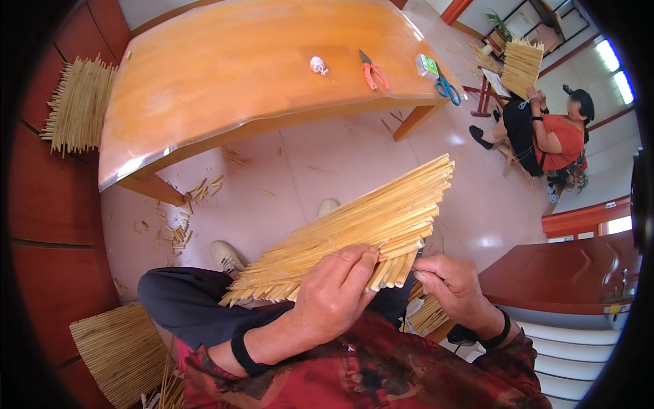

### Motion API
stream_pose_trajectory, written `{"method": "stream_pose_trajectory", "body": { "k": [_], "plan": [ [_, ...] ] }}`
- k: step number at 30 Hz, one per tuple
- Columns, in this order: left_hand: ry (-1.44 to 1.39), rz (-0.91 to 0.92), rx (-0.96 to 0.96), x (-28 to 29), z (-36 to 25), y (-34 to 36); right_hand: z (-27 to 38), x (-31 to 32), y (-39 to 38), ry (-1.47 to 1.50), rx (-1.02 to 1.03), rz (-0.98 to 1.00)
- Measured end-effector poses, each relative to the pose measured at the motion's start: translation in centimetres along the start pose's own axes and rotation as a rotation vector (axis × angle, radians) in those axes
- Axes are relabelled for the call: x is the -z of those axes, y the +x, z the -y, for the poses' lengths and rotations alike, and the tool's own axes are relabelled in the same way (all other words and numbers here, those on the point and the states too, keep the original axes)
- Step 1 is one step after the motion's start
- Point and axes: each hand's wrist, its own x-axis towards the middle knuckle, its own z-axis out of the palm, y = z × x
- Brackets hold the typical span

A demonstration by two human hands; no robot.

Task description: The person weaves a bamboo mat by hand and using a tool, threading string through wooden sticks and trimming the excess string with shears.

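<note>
A mat of straw-coloured stalks (327, 228) lies slanted across my lap. My left hand (334, 293) grips its near edge toward the right end, fingers wrapped on the stalks and thumb by the end bundle. My right hand (446, 286) is closed in a pinch just right of that end, on something thin that I cannot make out. My dark trousers (184, 300) show beneath the mat.
An orange table (225, 82) ahead bears red pliers (375, 73), blue scissors (446, 88), a small box (426, 66) and a white lump (318, 65). Stalk piles (78, 102) stand left. Offcuts (177, 232) litter the floor. A seated co-worker (558, 140) holds another mat at right.
</note>
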Motion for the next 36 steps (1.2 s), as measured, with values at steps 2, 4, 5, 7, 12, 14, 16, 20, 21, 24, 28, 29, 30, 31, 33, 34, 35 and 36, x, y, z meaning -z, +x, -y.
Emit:
{"method": "stream_pose_trajectory", "body": {
  "k": [2, 4, 5, 7, 12, 14, 16, 20, 21, 24, 28, 29, 30, 31, 33, 34, 35, 36],
  "plan": [
    [-0.005, 0.007, -0.002, -0.1, 0.1, 0.0, 0.0, 0.2, -0.2, -0.050, 0.009, 0.000],
    [0.027, -0.011, -0.021, -0.1, 0.1, 0.0, 0.1, 0.2, -0.4, -0.096, 0.025, 0.002],
    [0.025, -0.009, -0.020, -0.1, 0.1, 0.0, 0.3, 0.2, -0.5, -0.104, 0.016, -0.012],
    [0.027, -0.005, -0.017, -0.2, 0.1, -0.1, 0.9, 0.3, -0.5, -0.109, 0.011, -0.024],
    [0.005, 0.035, -0.001, 0.0, 0.0, -0.2, 1.7, 0.8, -0.9, -0.127, -0.102, 0.003],
    [-0.003, 0.049, 0.009, 0.0, 0.1, -0.4, 2.2, 0.9, -1.0, -0.175, -0.074, 0.016],
    [0.001, 0.042, -0.006, -0.1, 0.1, -0.4, 2.6, 1.1, -1.2, -0.227, -0.051, 0.027],
    [0.007, 0.048, -0.006, -0.1, 0.1, -0.4, 2.0, 1.2, -1.5, -0.170, -0.103, 0.002],
    [0.002, 0.049, -0.007, -0.1, 0.1, -0.4, 1.8, 1.2, -1.5, -0.155, -0.093, 0.017],
    [0.001, 0.040, -0.011, -0.2, 0.1, -0.4, 1.7, 1.2, -1.4, -0.355, 0.009, 0.014],
    [0.030, 0.022, -0.033, -0.3, 0.2, -0.4, 1.8, 0.9, -1.0, -0.419, 0.139, -0.057],
    [0.029, 0.023, -0.033, -0.3, 0.2, -0.4, 1.7, 0.9, -0.9, -0.415, 0.170, -0.057],
    [0.019, 0.022, -0.032, -0.3, 0.2, -0.4, 1.7, 0.9, -0.8, -0.410, 0.204, -0.057],
    [0.009, 0.020, -0.031, -0.3, 0.2, -0.3, 1.6, 0.9, -0.8, -0.409, 0.205, -0.057],
    [0.002, 0.022, -0.035, -0.3, 0.2, -0.2, 1.5, 0.9, -0.8, -0.415, 0.178, -0.032],
    [-0.007, 0.024, -0.040, -0.2, 0.2, -0.2, 1.5, 0.8, -0.8, -0.414, 0.180, -0.032],
    [-0.005, 0.024, -0.040, -0.2, 0.2, -0.2, 1.4, 0.6, -0.8, -0.398, 0.198, -0.056],
    [-0.001, 0.026, -0.044, -0.3, 0.2, -0.2, 1.3, 0.5, -0.9, -0.382, 0.213, -0.080]
  ]
}}
